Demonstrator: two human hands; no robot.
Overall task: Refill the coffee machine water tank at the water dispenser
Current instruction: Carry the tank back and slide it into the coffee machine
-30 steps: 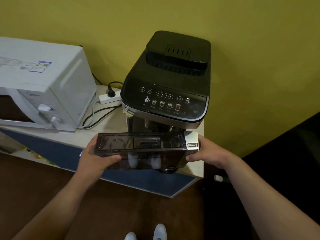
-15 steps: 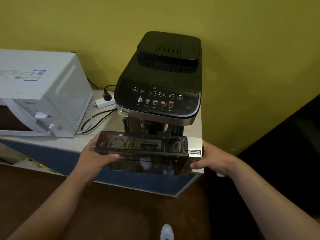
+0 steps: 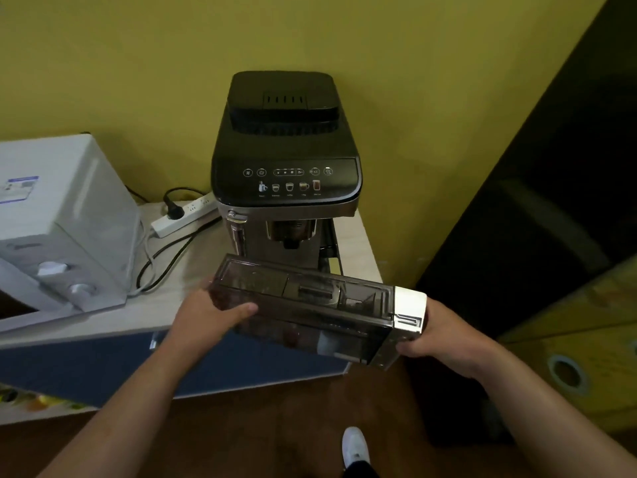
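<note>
Centre frame, below coffee machine (image 3: 286, 150): water tank (image 3: 317, 308) held off tabletop (image 3: 179, 294), left hand (image 3: 210, 312) gripping dark end, right hand (image 3: 444, 336) gripping silver end. Rigid, smooth plastic; likely light if empty. Two-end grip suits; keep level.

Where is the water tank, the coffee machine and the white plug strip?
water tank (image 3: 310, 305): head view, on its dark see-through top.
coffee machine (image 3: 286, 181): head view, on its button panel.
power strip (image 3: 197, 208): head view, on its white body beside the black plug.
</note>
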